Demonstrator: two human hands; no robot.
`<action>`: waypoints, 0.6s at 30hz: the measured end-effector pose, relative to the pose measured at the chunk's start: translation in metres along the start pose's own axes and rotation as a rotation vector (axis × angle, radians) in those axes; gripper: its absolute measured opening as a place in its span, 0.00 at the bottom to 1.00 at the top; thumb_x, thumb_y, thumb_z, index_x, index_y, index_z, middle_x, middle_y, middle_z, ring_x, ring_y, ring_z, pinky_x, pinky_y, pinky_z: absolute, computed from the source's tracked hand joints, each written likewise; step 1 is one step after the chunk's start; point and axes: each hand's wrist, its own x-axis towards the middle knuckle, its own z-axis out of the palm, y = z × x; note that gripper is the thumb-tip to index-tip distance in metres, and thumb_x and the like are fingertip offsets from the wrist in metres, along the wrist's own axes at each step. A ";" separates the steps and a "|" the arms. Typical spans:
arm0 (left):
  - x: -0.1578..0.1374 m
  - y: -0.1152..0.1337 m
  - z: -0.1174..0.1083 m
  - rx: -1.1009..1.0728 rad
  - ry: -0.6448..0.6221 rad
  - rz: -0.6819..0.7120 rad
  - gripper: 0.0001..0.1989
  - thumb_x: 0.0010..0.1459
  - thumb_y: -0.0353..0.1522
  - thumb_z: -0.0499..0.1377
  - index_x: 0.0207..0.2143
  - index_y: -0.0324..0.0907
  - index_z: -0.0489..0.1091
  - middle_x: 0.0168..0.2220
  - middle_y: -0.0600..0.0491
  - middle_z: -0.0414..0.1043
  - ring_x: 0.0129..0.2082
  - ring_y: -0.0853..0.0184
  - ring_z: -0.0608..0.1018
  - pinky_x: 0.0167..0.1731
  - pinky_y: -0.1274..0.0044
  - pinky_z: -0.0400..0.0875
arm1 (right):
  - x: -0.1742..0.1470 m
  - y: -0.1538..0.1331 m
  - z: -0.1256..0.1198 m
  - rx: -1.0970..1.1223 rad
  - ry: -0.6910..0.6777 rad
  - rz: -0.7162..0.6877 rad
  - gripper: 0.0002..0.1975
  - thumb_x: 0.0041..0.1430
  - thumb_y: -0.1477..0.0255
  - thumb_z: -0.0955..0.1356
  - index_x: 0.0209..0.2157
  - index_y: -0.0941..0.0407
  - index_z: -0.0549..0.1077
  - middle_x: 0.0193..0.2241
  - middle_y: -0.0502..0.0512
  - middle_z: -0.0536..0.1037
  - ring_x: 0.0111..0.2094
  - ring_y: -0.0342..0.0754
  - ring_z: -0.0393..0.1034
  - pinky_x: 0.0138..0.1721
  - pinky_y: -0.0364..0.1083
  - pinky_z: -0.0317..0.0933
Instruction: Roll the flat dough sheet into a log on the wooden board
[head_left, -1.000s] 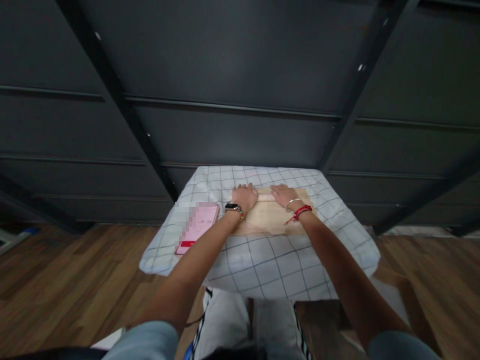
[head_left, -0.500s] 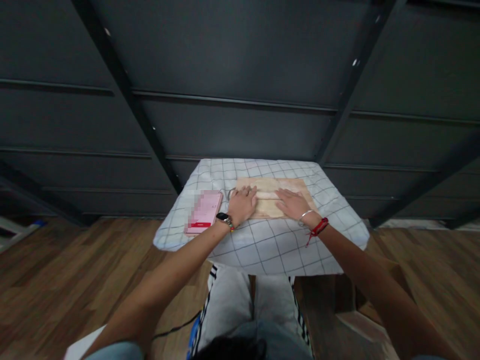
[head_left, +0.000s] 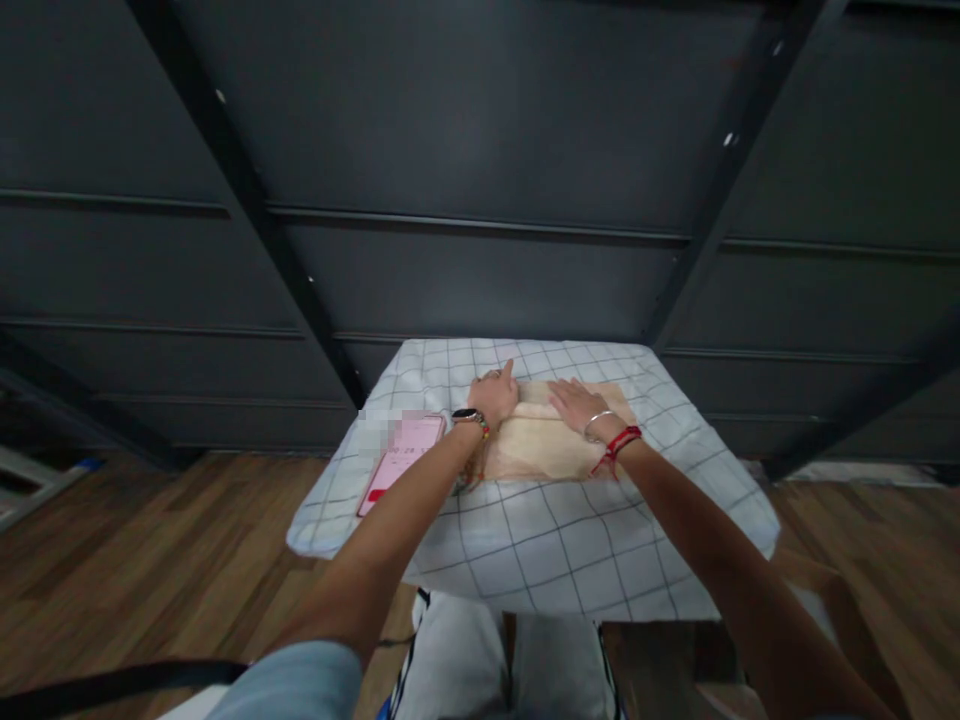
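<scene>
A flat beige cloth piece lies on the checked tablecloth, with a raised fold running across its upper part. My left hand rests at its upper left, one finger stretched out and the others partly bent; their tips are hard to see. Over the fold on the right lies my right hand, palm down with fingers extended. Cords show at the cloth's left edge, below my left wrist.
A phone with a pink screen lies left of the cloth. The small table stands against a dark panelled wall. Below are my legs and, at lower right, a cardboard box.
My left hand has gone from lying flat to having some fingers bent and one pointing away. My right hand stays flat near the fold. The camera view has shifted slightly.
</scene>
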 end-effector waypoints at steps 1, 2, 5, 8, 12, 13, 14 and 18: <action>0.007 -0.001 0.000 -0.010 -0.022 -0.017 0.27 0.65 0.37 0.38 0.65 0.42 0.45 0.53 0.42 0.67 0.52 0.56 0.70 0.49 0.66 0.61 | 0.007 0.002 0.000 0.010 -0.009 0.013 0.27 0.67 0.61 0.49 0.65 0.51 0.50 0.65 0.54 0.50 0.65 0.54 0.40 0.59 0.62 0.45; 0.015 -0.002 0.000 -0.021 -0.045 -0.038 0.27 0.65 0.37 0.38 0.65 0.41 0.45 0.53 0.42 0.68 0.52 0.56 0.70 0.49 0.66 0.62 | 0.015 0.004 0.000 0.022 -0.020 0.028 0.27 0.66 0.61 0.50 0.65 0.50 0.50 0.65 0.54 0.50 0.65 0.54 0.39 0.59 0.62 0.45; 0.036 -0.005 0.000 -0.049 -0.104 -0.087 0.27 0.65 0.38 0.37 0.64 0.41 0.46 0.52 0.41 0.69 0.51 0.56 0.72 0.48 0.66 0.63 | 0.039 0.011 0.000 0.068 -0.056 0.069 0.28 0.65 0.61 0.51 0.65 0.50 0.48 0.66 0.53 0.49 0.65 0.55 0.39 0.59 0.64 0.44; 0.053 -0.006 0.003 -0.049 -0.130 -0.102 0.26 0.65 0.37 0.37 0.64 0.40 0.48 0.51 0.40 0.69 0.51 0.55 0.72 0.47 0.65 0.63 | 0.061 0.017 0.003 0.099 -0.073 0.094 0.29 0.64 0.61 0.52 0.66 0.50 0.47 0.66 0.52 0.47 0.65 0.57 0.38 0.58 0.68 0.42; 0.066 -0.005 0.004 -0.032 -0.167 -0.107 0.26 0.65 0.37 0.38 0.63 0.40 0.50 0.51 0.40 0.69 0.51 0.55 0.72 0.48 0.64 0.62 | 0.080 0.022 0.005 0.105 -0.069 0.106 0.30 0.64 0.61 0.52 0.66 0.52 0.46 0.66 0.53 0.48 0.65 0.57 0.37 0.58 0.69 0.40; 0.068 -0.004 0.003 -0.026 -0.171 -0.104 0.26 0.65 0.36 0.38 0.63 0.40 0.50 0.51 0.41 0.69 0.51 0.55 0.72 0.48 0.64 0.62 | 0.082 0.022 0.004 0.105 -0.067 0.102 0.29 0.64 0.61 0.52 0.66 0.52 0.46 0.66 0.53 0.48 0.65 0.57 0.36 0.58 0.69 0.40; 0.068 -0.003 0.003 -0.019 -0.170 -0.096 0.26 0.65 0.36 0.38 0.63 0.40 0.50 0.51 0.41 0.69 0.51 0.55 0.72 0.49 0.64 0.61 | 0.083 0.022 0.004 0.100 -0.063 0.098 0.29 0.64 0.61 0.52 0.66 0.52 0.47 0.66 0.53 0.48 0.65 0.56 0.37 0.58 0.69 0.40; 0.059 0.000 -0.001 0.001 -0.181 -0.064 0.27 0.64 0.35 0.38 0.64 0.38 0.47 0.53 0.40 0.67 0.53 0.55 0.70 0.51 0.62 0.59 | 0.072 0.018 0.002 0.060 -0.045 0.072 0.28 0.65 0.61 0.51 0.65 0.49 0.48 0.65 0.52 0.50 0.65 0.56 0.39 0.58 0.68 0.42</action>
